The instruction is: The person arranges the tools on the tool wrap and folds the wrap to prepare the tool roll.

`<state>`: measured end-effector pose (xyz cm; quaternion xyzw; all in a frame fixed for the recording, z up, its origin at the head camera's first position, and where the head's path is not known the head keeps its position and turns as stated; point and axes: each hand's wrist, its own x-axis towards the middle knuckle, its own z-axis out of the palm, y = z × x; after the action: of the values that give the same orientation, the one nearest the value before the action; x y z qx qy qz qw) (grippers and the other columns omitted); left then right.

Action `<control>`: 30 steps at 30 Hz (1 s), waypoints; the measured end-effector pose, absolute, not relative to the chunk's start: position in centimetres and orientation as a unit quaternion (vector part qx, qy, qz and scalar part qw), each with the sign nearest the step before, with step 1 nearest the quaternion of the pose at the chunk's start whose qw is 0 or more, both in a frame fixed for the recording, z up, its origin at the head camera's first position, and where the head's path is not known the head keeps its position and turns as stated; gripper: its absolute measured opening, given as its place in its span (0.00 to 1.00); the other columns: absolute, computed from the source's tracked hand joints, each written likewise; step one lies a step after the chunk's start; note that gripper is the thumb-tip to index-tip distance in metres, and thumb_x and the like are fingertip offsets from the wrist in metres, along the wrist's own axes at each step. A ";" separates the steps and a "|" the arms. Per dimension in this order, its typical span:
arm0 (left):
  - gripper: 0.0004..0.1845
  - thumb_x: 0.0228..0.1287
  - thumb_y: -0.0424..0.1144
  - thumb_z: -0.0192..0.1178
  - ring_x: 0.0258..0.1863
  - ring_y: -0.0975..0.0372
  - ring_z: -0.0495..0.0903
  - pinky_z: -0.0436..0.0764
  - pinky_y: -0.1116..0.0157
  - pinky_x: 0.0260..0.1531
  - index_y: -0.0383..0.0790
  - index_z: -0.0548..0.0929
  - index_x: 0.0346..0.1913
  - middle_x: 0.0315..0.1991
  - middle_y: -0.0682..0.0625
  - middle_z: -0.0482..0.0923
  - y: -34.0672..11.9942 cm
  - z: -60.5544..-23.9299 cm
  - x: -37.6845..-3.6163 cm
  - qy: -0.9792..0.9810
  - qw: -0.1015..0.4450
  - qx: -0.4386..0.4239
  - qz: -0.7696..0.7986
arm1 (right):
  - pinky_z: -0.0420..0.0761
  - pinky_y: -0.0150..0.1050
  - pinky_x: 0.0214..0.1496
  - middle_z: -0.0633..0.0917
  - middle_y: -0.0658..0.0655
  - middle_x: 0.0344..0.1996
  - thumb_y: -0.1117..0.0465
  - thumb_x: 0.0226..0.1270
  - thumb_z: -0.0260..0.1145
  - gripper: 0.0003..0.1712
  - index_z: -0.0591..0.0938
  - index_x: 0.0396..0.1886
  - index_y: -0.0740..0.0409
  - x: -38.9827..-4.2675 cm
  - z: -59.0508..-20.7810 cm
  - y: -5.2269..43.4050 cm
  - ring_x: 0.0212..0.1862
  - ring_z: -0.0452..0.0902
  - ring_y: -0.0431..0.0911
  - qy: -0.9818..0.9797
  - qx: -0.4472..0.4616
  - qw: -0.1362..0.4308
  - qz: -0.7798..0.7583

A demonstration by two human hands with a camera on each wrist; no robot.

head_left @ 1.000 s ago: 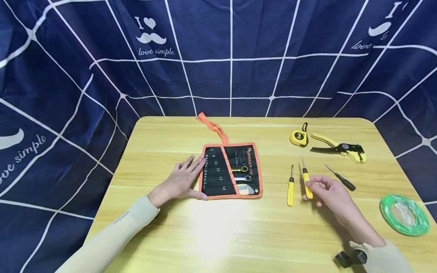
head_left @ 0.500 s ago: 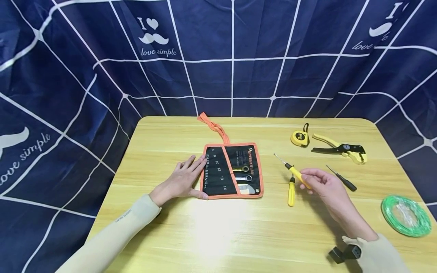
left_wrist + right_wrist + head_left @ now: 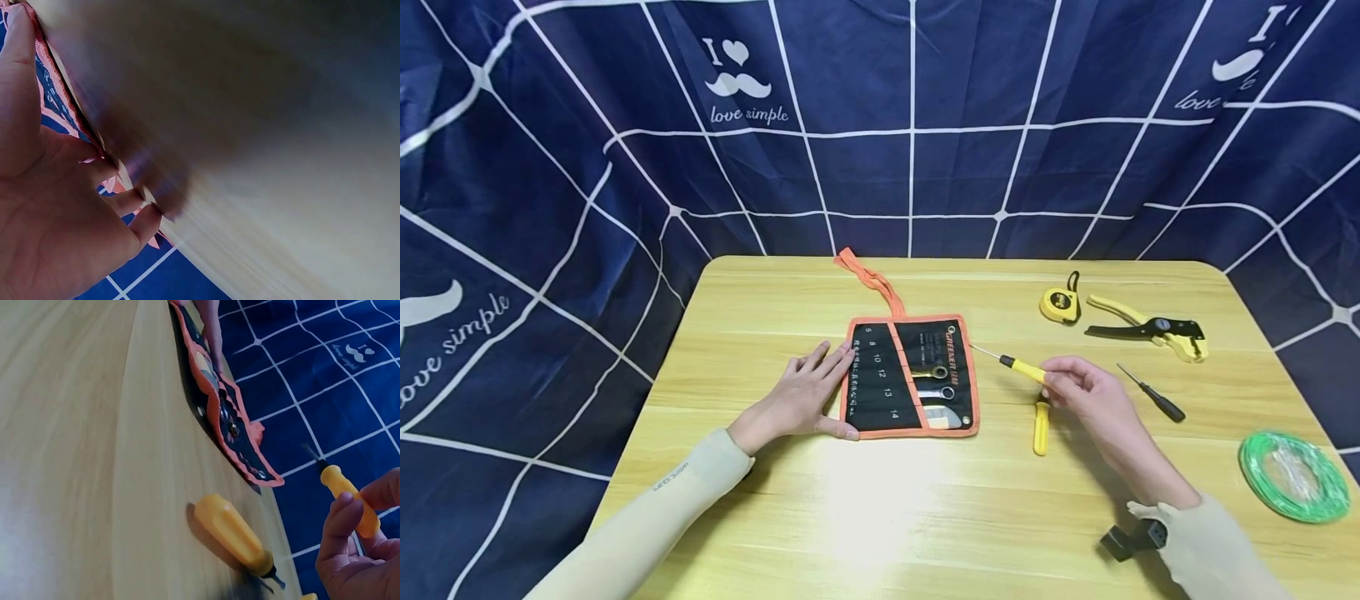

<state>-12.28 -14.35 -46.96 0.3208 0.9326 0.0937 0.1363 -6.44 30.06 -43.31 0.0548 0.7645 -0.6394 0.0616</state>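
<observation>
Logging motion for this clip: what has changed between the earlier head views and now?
The right hand moved left with the yellow screwdriver, whose tip swung from pointing away to pointing left toward the tool pouch. Nothing was newly gripped or released. The left hand stayed on the tool pouch; the second yellow screwdriver, tape measure, wire stripper, black screwdriver and green coil stayed put.

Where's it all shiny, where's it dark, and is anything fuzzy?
Head view: white glare on the table in front of the tool pouch; left wrist view: dim, with a big soft shadow; right wrist view: the tip of the held screwdriver looks blurry.
</observation>
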 end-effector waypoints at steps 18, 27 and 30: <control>0.71 0.59 0.76 0.71 0.86 0.39 0.44 0.59 0.35 0.72 0.36 0.48 0.90 0.89 0.41 0.44 -14.3 -46.8 -12.3 0.932 0.137 0.321 0.102 | 0.85 0.31 0.52 0.92 0.50 0.38 0.68 0.83 0.63 0.23 0.74 0.67 0.82 -10.1 -44.0 27.0 0.42 0.88 0.35 0.736 0.069 0.105 -0.665; 0.72 0.58 0.76 0.72 0.86 0.39 0.44 0.59 0.34 0.73 0.36 0.48 0.90 0.89 0.41 0.44 -14.4 -47.1 -12.3 0.932 0.138 0.319 0.105 | 0.85 0.33 0.53 0.92 0.50 0.38 0.65 0.84 0.65 0.22 0.76 0.65 0.80 -11.1 -44.5 25.8 0.42 0.89 0.36 0.715 0.064 0.121 -0.686; 0.72 0.58 0.76 0.72 0.86 0.39 0.44 0.59 0.34 0.72 0.36 0.48 0.90 0.89 0.41 0.44 -14.4 -47.0 -12.3 0.932 0.137 0.320 0.099 | 0.85 0.34 0.54 0.92 0.51 0.39 0.64 0.86 0.63 0.24 0.74 0.67 0.81 -11.5 -44.5 25.4 0.43 0.89 0.36 0.722 0.064 0.127 -0.677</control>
<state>-12.34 -14.35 -47.00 0.3200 0.9322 0.0992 0.1372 -11.48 25.40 -44.53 0.0645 0.7223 -0.6766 0.1274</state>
